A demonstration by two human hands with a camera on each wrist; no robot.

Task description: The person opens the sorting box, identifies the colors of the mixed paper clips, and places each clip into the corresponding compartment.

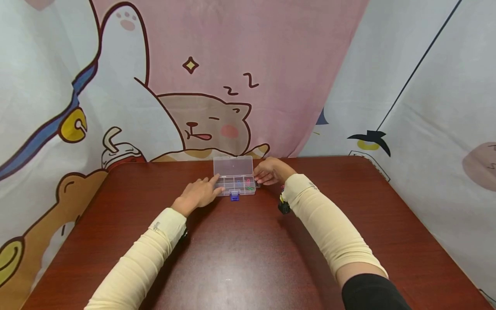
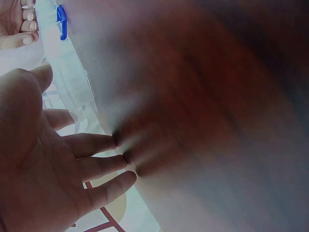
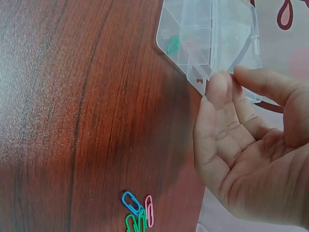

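Observation:
A clear plastic compartment box [image 1: 224,186] stands near the table's far edge, its lid [image 1: 233,166] raised and its blue latch [image 1: 234,196] facing me. Green paper clips [image 1: 250,188] and pink paper clips [image 1: 248,182] lie in right-hand compartments, with a bluish piece beside them. My left hand [image 1: 197,193] rests at the box's left side, fingers spread fairly straight. At the right side, my right hand [image 3: 241,130] has its fingertips and thumb close together by the box's back corner. I cannot tell whether a small clip is between them.
Several loose paper clips [image 3: 141,220], blue, pink and green, lie on the brown table [image 1: 232,249] below the right hand in the right wrist view. A cartoon-printed cloth [image 1: 294,86] hangs right behind the table's far edge.

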